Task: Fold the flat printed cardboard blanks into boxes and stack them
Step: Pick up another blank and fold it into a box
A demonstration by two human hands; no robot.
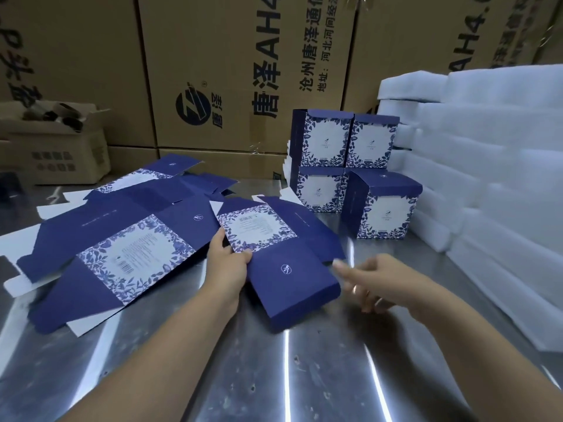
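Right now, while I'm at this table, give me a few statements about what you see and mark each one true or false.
1. The left hand grips the flat blue floral-printed cardboard blank at its edge. True.
2. The right hand holds a folded box. False: it holds nothing, and its fingers are loosely extended near the blank.
3. The folded blue-and-white boxes are stacked two high at the back of the shiny metal table. True.
4. The white foam sheets are piled on the left. False: they are piled on the right.
5. More flat blue blanks lie left of the gripped one. True.
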